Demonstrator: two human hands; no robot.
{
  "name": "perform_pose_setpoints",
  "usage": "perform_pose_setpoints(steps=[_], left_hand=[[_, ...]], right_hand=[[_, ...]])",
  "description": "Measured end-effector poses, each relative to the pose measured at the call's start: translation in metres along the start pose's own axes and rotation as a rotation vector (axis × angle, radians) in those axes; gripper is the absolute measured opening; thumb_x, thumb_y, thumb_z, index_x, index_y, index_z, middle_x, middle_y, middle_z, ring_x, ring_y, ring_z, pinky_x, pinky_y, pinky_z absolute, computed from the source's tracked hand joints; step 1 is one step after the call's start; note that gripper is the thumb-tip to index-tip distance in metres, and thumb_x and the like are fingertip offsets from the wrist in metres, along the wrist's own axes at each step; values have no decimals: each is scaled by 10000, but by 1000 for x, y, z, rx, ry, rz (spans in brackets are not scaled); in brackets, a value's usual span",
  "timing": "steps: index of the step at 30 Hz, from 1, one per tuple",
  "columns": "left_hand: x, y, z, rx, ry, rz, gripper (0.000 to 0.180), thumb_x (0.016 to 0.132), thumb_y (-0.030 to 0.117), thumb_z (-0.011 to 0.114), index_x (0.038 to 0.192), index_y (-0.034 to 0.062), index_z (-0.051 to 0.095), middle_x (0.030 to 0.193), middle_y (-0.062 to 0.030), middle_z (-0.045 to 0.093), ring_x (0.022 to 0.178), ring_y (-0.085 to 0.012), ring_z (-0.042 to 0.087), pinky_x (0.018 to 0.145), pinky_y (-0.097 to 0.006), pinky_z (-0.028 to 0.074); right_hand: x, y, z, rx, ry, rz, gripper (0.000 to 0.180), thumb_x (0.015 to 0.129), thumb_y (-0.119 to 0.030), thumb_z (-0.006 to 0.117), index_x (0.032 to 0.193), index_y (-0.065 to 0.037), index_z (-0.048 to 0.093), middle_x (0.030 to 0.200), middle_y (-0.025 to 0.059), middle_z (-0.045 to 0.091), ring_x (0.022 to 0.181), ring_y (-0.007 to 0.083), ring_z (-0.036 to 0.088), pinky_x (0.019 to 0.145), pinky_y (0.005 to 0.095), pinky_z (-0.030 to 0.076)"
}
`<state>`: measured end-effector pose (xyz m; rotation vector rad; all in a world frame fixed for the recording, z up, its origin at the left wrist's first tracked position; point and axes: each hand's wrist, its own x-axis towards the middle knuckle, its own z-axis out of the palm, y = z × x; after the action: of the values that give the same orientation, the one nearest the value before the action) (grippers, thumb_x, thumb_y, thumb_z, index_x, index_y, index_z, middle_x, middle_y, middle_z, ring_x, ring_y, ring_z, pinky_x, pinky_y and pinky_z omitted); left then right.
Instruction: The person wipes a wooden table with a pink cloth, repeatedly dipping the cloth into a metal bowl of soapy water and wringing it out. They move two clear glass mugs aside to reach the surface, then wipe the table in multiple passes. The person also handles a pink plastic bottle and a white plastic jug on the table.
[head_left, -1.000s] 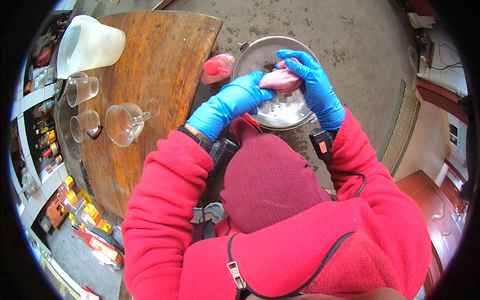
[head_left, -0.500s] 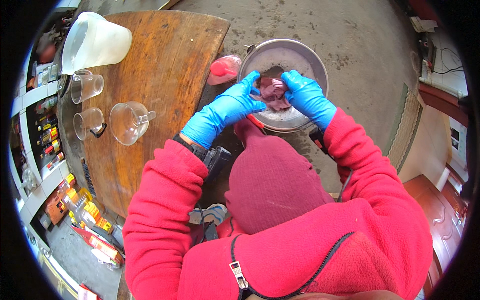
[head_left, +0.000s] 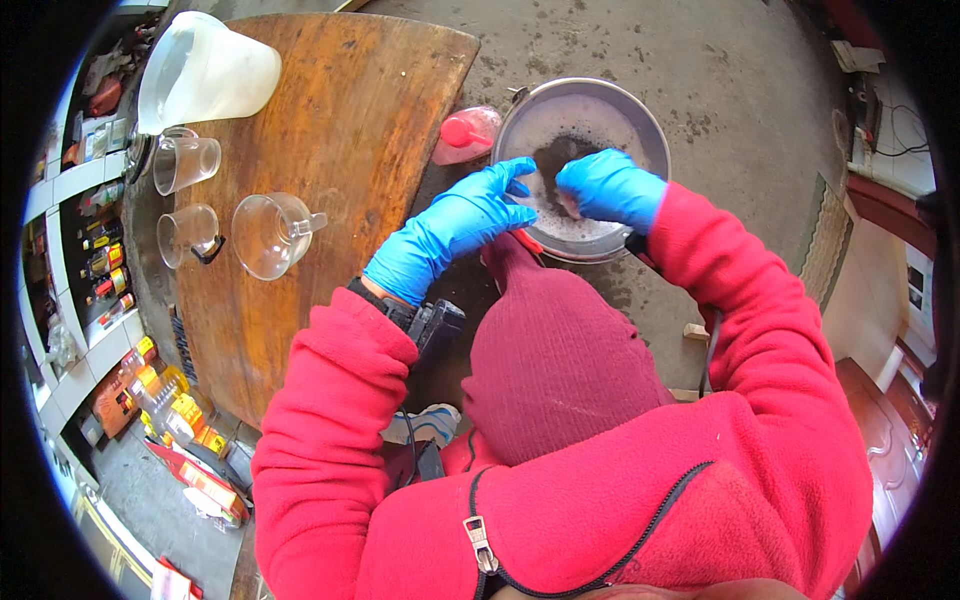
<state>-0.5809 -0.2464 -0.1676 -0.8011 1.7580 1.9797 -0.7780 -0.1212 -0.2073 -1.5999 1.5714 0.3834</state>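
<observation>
"Two hands to check: how does the blue-gloved left hand [head_left: 468, 205] stand?"

"Spread. Its thumb and fingers are well parted, pointing in over the left side of the round metal basin [head_left: 645, 115], with nothing between them. Whether it touches the rim, I can't tell."

"And the right hand [head_left: 612, 190], gloved in the same blue?"

"Curled, back of the hand up, over the middle and right of the basin. A sliver of pink cloth [head_left: 570, 207] peeks out under its fingers. Their tips are hidden, so I can't say how firm the hold is, or whether there is one."

"So the cloth is inside the basin?"

"What shows of it is; the remainder is out of sight. Sudsy water [head_left: 600, 110] lies about it, pale foam with a darker patch beside the right hand."

"What else is near?"

"A translucent pink bottle [head_left: 481, 124] with a red cap [head_left: 458, 131], between the basin and the wooden table [head_left: 350, 90]. On the table are a frosted plastic bucket [head_left: 220, 75], a wide clear jug [head_left: 265, 245] and, at the left edge, two smaller clear jugs [head_left: 190, 163]."
</observation>
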Motion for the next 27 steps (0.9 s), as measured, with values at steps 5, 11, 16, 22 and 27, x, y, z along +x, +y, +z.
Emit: perform_pose_setpoints(steps=[5, 11, 16, 22, 27], left_hand=[[14, 2, 7, 96, -11, 202, 926, 809, 27, 740, 1556, 158, 209, 1473, -87, 400, 1134, -175, 523, 955, -323, 482], [33, 13, 25, 175, -90, 380, 1056, 755, 49, 797, 1573, 214, 150, 1546, -69, 306, 1187, -180, 516, 1007, -299, 437], [40, 20, 24, -142, -33, 259, 295, 809, 70, 729, 1091, 40, 646, 960, -60, 691, 890, -135, 624, 848, -294, 503], [37, 33, 20, -288, -16, 255, 399, 813, 38, 726, 1193, 20, 605, 991, -44, 666, 899, -136, 614, 831, -278, 505], [42, 35, 29, 78, -86, 603, 467, 769, 11, 741, 1214, 73, 611, 1245, -53, 563, 1154, -223, 543, 968, -330, 464]], right_hand=[[-73, 0, -22, 648, 483, -69, 304, 747, -94, 652, 1040, -22, 611, 990, 128, 673, 951, 268, 662, 864, 378, 516], [-101, -13, -27, 1353, 677, -363, 508, 747, -86, 604, 1242, 10, 542, 1288, 90, 588, 1189, 196, 557, 1064, 345, 410], [-97, 4, -15, 1854, 548, -468, 552, 768, -176, 625, 1280, 5, 528, 1256, 126, 588, 1207, 219, 543, 1062, 341, 402], [-63, -3, 21, 2361, 377, -403, 646, 937, -486, 559, 1424, -88, 412, 1388, 116, 491, 1274, 255, 494, 1055, 495, 409], [-44, -10, 24, 2544, 146, -627, 708, 918, -568, 558, 1400, -67, 426, 1326, 136, 557, 1200, 293, 563, 1033, 506, 433]])
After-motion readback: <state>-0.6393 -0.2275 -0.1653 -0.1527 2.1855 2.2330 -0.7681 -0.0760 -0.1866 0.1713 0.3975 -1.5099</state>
